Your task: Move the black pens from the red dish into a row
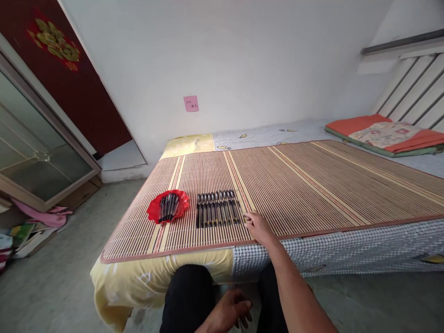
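Observation:
A row of several dark pens (218, 209) lies side by side on a striped bamboo mat (312, 185) that covers a bed. My right hand (258, 226) rests on the mat at the right end of that row, fingers curled, fingertips touching the mat beside the last pen; whether it grips anything is hidden. To the left, a red plate (154, 213) holds several more dark pens (168, 206). My left hand (231, 312) hangs low between my knees, fingers loosely bent, holding nothing visible.
The bed has a yellow and checked sheet (166, 277). A folded orange blanket (385, 132) lies at the far right. A pink note (191, 103) sticks on the white wall. A glass door (38, 152) and floor clutter (31, 226) are at the left.

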Demonstrator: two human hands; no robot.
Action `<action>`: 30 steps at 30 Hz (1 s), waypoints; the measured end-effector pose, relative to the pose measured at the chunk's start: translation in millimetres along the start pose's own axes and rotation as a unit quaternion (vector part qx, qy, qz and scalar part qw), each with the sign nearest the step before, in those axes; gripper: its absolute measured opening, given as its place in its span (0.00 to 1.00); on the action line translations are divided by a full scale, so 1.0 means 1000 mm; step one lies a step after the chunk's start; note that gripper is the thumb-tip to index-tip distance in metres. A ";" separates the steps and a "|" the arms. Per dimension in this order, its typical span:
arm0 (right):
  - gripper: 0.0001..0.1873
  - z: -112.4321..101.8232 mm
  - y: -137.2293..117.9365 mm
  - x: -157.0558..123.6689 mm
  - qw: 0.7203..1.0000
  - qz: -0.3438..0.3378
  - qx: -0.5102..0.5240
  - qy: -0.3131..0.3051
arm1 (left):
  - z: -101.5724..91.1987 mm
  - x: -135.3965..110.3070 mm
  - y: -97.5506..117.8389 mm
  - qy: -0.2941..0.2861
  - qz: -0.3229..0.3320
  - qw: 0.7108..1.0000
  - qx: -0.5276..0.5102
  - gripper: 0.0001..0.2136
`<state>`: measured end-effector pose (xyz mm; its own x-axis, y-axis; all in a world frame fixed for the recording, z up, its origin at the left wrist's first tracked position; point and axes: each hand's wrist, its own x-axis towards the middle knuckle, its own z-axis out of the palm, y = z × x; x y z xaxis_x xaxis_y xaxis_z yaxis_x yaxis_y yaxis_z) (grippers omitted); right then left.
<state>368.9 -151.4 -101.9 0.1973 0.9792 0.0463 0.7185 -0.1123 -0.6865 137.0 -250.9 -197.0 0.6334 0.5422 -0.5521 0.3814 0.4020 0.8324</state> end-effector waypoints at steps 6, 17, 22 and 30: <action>0.19 0.002 -0.003 0.001 1.000 -0.017 -0.016 0.013 | -0.001 0.003 -0.003 0.002 -0.002 1.000 -0.005 0.20; 0.18 0.003 -0.005 -0.002 0.999 -0.035 -0.021 0.023 | -0.001 0.004 -0.004 -0.003 -0.004 1.000 0.003 0.17; 0.20 0.001 -0.005 -0.003 0.999 -0.037 -0.013 0.013 | -0.001 0.003 -0.003 -0.002 -0.001 1.000 -0.002 0.21; 0.25 -0.003 -0.001 -0.007 0.998 -0.050 0.031 -0.019 | -0.002 0.005 -0.007 -0.008 -0.003 1.000 0.000 0.21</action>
<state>369.1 -158.4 -99.3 0.1004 0.9908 0.0906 0.6907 -0.0038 -0.7232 136.5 -249.6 -205.3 0.6409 0.5283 -0.5569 0.3858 0.4055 0.8287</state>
